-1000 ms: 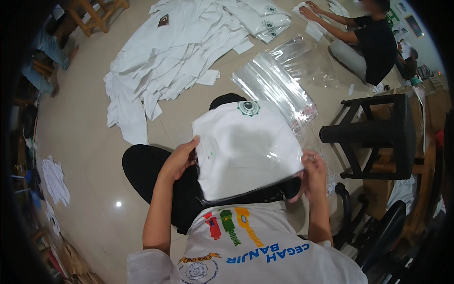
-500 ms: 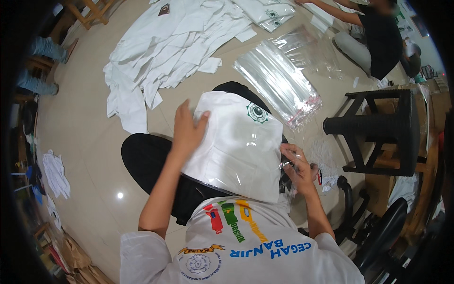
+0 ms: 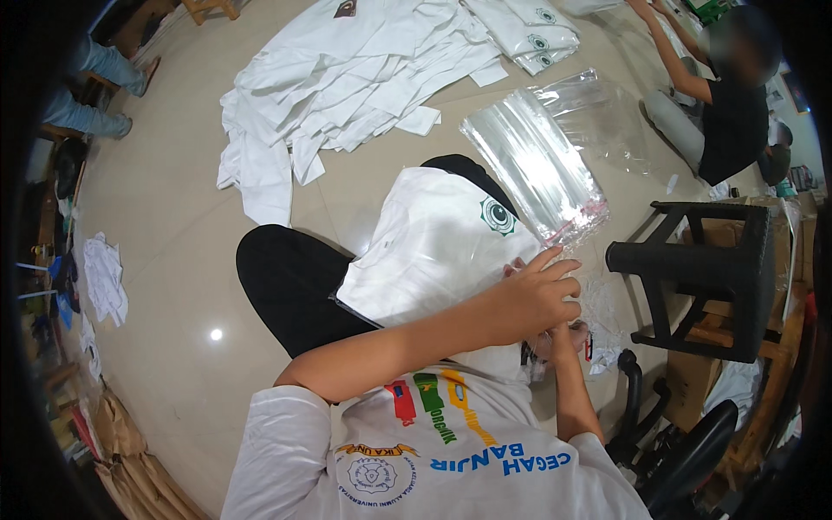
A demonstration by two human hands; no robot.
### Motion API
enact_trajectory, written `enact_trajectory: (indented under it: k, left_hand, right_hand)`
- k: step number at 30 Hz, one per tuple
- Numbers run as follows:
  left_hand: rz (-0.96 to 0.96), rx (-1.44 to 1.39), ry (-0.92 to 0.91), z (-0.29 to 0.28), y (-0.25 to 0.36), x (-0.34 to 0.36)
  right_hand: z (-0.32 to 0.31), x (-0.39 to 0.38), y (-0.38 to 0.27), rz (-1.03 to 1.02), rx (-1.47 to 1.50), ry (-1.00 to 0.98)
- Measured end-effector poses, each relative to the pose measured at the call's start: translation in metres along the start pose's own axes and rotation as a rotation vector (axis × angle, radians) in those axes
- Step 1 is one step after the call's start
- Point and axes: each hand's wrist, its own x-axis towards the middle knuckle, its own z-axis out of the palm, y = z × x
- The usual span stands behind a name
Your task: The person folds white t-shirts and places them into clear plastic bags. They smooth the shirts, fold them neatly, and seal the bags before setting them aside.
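A folded white shirt in clear plastic (image 3: 425,243), with a green round emblem, lies across my lap over black trousers (image 3: 286,286). My left arm crosses it; my left hand (image 3: 537,295) is at the bag's right edge, its fingers bent on the clear film. Beneath it, my right hand (image 3: 563,336) is at the same edge, mostly hidden by the left hand and plastic. A stack of clear bags (image 3: 529,156) lies just beyond.
Loose white shirts (image 3: 321,78) and bagged folded shirts (image 3: 529,39) lie ahead. A co-worker (image 3: 728,121) sits at upper right. A black stool (image 3: 693,277), cartons and a chair base are on my right. Another person's legs (image 3: 87,117) are at upper left.
My left hand has moved from the bag's left side across to its right edge, over my right hand. The bagged shirt has turned clockwise.
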Motion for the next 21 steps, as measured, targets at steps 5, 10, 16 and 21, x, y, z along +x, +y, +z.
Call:
enact_trajectory:
  k: [5, 10, 16, 21]
  left_hand:
    - [-0.023, -0.078, 0.036, -0.010, -0.004, -0.005]
    - [0.010, -0.348, 0.183, -0.019, 0.010, 0.004]
    - [-0.001, -0.326, 0.175, -0.029, 0.018, 0.004]
    - [0.002, -0.280, 0.134, -0.035, 0.016, 0.000]
  right_hand:
    - [0.004, 0.011, -0.035, -0.143, -0.125, -0.057]
    - [0.020, 0.049, -0.098, -0.649, -0.487, -0.305]
    - [0.085, 0.094, -0.110, -1.135, -0.800, -0.419]
    - [0.110, 0.124, 0.012, -0.603, -0.620, -0.468]
